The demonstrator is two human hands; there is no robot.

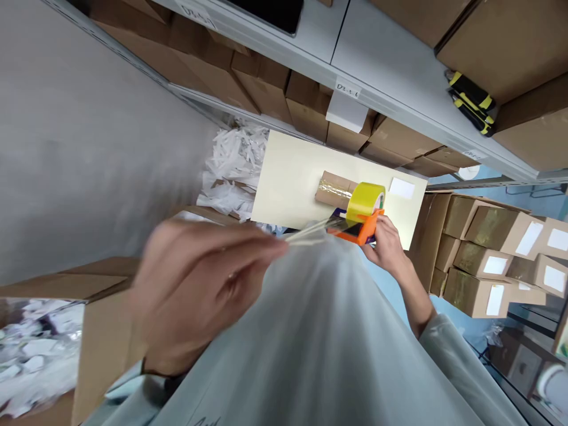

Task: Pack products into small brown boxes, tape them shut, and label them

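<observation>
My left hand [206,284], large and smeared by motion, is closed in a pinch on the end of a clear tape strip [308,234]. That strip stretches across to an orange and dark tape dispenser [367,229], which my right hand [387,244] grips by its handle side. A thick yellow tape roll [361,204] sits on the dispenser. Just behind it, a small brown cardboard box [333,188] with shiny tape around it lies on the pale tabletop [284,171]. The dispenser partly hides the box's near right end.
A white label [402,187] lies on the tabletop's right side. Shelving [377,97] with brown boxes runs along the back, holding black-and-yellow cutters [473,100]. Labelled boxes [481,260] are stacked at right. White paper scraps [235,165] and an open carton [106,331] stand left.
</observation>
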